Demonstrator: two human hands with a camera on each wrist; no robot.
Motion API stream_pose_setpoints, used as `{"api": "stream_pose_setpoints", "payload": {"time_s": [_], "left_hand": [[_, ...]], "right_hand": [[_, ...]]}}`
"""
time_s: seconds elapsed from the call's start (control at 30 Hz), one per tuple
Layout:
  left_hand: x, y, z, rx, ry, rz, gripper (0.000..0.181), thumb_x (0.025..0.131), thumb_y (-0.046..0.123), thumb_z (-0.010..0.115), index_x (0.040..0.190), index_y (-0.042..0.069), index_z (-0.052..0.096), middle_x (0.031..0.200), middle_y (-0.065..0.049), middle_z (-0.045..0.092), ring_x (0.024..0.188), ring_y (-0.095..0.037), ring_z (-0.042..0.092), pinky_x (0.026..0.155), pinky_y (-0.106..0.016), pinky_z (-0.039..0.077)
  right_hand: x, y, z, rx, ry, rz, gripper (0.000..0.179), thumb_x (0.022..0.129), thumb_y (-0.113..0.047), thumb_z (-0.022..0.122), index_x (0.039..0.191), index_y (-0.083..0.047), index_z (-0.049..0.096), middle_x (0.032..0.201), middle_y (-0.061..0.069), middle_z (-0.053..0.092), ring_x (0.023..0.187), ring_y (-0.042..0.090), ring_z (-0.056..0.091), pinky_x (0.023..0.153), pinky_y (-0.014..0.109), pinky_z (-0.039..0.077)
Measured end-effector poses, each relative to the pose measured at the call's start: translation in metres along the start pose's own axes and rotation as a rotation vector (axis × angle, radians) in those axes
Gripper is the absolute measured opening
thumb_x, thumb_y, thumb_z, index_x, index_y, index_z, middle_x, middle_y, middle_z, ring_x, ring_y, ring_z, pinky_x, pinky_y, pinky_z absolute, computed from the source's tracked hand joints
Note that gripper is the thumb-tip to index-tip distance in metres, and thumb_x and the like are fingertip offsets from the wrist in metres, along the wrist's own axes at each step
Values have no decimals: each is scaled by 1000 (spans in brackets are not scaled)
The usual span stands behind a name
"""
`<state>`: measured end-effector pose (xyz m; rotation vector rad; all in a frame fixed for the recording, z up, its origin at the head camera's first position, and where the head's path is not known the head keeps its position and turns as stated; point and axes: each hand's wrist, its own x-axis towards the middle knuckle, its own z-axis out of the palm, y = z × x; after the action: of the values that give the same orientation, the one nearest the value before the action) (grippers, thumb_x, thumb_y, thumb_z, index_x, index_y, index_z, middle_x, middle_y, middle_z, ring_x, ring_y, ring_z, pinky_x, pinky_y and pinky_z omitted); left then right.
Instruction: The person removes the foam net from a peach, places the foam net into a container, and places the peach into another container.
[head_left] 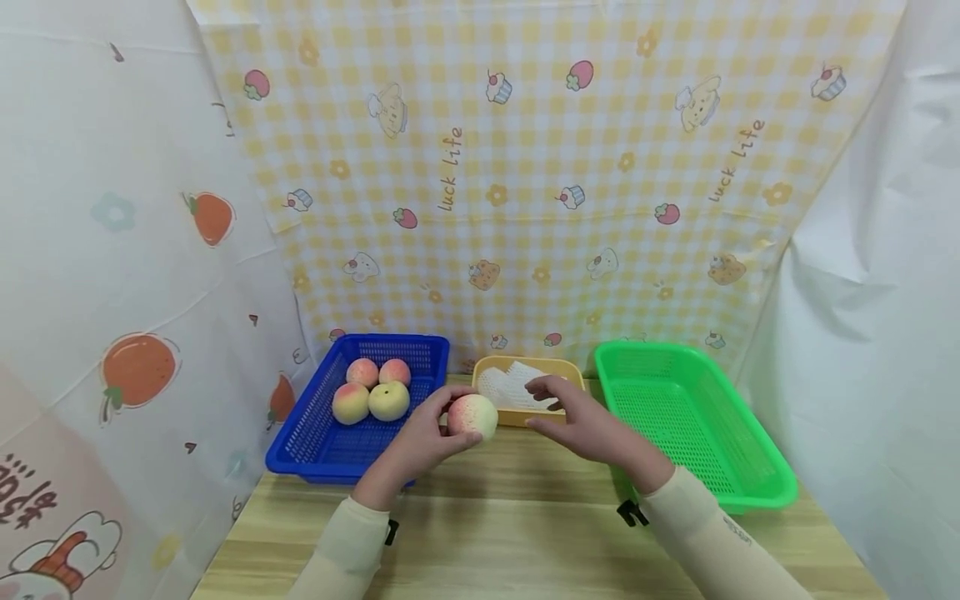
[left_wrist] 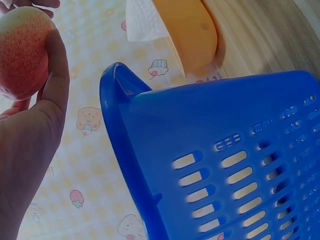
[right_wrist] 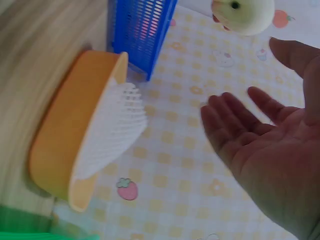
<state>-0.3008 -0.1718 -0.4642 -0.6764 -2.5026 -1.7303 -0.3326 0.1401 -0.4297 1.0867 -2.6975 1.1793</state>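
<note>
A pink-and-cream peach (head_left: 474, 417) is gripped by my left hand (head_left: 424, 433), thumb below and fingers behind it, above the table's middle. The left wrist view shows the same peach (left_wrist: 22, 52) close up against the curled fingers. My right hand (head_left: 581, 421) hovers to the right of the peach, apart from it, with fingers loosely spread and nothing in them. In the right wrist view that hand (right_wrist: 270, 130) faces the peach (right_wrist: 245, 15) palm up. Behind both hands stands a yellow-orange box (head_left: 517, 419) holding white foam netting (head_left: 517, 383).
At the left, a blue basket (head_left: 300, 433) holds several peaches (head_left: 389, 401). A green basket (head_left: 750, 433) stands at the right. The wooden table (head_left: 510, 533) runs back to a checked cloth (head_left: 525, 250), with hanging cloths on both sides.
</note>
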Motion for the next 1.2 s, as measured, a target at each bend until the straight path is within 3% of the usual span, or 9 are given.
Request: {"api": "stream_pose_setpoints", "payload": {"time_s": [0.13, 0.5, 0.83, 1.0, 1.2], "left_hand": [[0, -1, 2, -3, -8, -4, 69, 97, 19, 88, 157, 8, 54, 148, -12, 59, 121, -28, 66, 90, -34, 62], [0, -1, 4, 5, -20, 5, 69, 98, 21, 88, 157, 7, 54, 148, -12, 59, 121, -29, 65, 90, -35, 62], [-1, -2, -1, 42, -34, -9, 68, 98, 22, 88, 157, 13, 55, 149, -12, 58, 117, -27, 67, 90, -35, 62], [-4, 6, -23, 135, -40, -11, 68, 99, 26, 88, 157, 13, 55, 150, -11, 58, 117, -27, 66, 91, -39, 61], [-10, 11, -69, 250, -62, -13, 65, 98, 23, 88, 156, 15, 58, 147, -14, 61, 115, -28, 68, 88, -40, 61]], "right_hand": [[-10, 5, 5, 19, 26, -55, 53, 107, -27, 78, 151, -8, 55, 149, 10, 60, 136, 35, 62, 108, 58, 56], [-15, 14, 16, 67, 45, -100, 47, 105, -20, 79, 146, -10, 57, 147, 9, 61, 133, 40, 62, 103, 60, 58], [-16, 17, 18, 44, 51, -98, 49, 104, -20, 81, 146, -11, 58, 147, 5, 61, 134, 32, 62, 104, 56, 58], [-19, 19, 20, 32, 40, -104, 47, 105, -21, 80, 145, -9, 58, 145, 5, 62, 132, 28, 62, 103, 55, 59], [-22, 19, 18, 36, 39, -104, 43, 106, -24, 78, 142, -12, 59, 143, 5, 62, 130, 27, 62, 103, 55, 59]]}}
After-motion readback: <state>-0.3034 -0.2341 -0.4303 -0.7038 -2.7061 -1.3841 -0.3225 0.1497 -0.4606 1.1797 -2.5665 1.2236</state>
